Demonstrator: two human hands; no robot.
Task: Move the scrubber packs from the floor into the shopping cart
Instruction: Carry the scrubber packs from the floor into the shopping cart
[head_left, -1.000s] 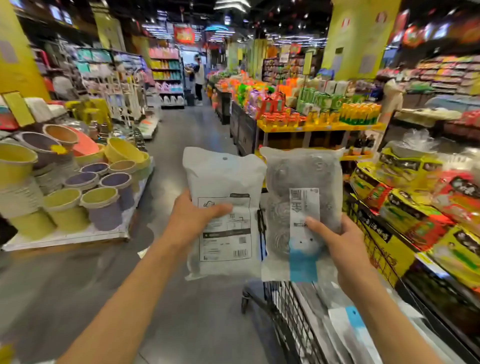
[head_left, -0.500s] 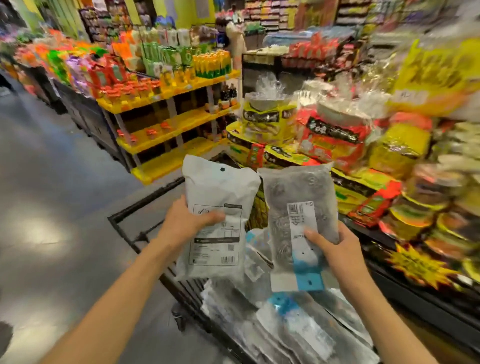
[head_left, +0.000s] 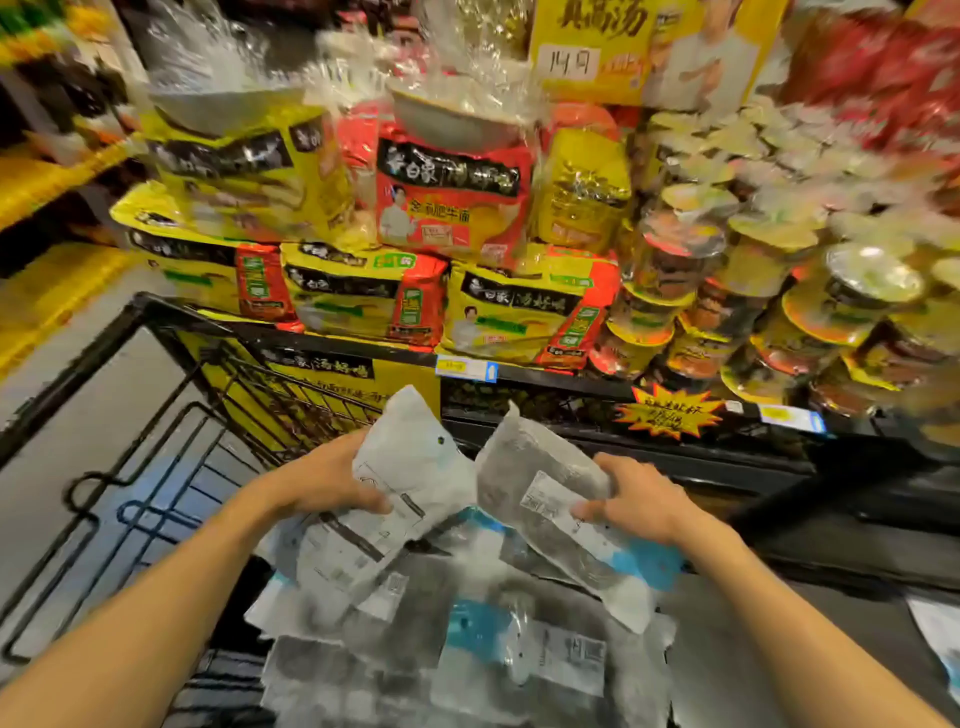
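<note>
Above the black wire shopping cart (head_left: 156, 332), our left hand (head_left: 324, 480) grips a white scrubber pack (head_left: 410, 467), our right hand (head_left: 636, 499) a grey one (head_left: 535, 467), both tilted over the pile (head_left: 467, 639) directly below.

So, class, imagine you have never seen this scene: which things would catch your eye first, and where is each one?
Front and centre, the left hand and the right hand each hold a scrubber pack above the pile of packs in the black shopping cart. Behind the cart rise bright yellow and red noodle packs, with stacked cup noodles on the right.
</note>
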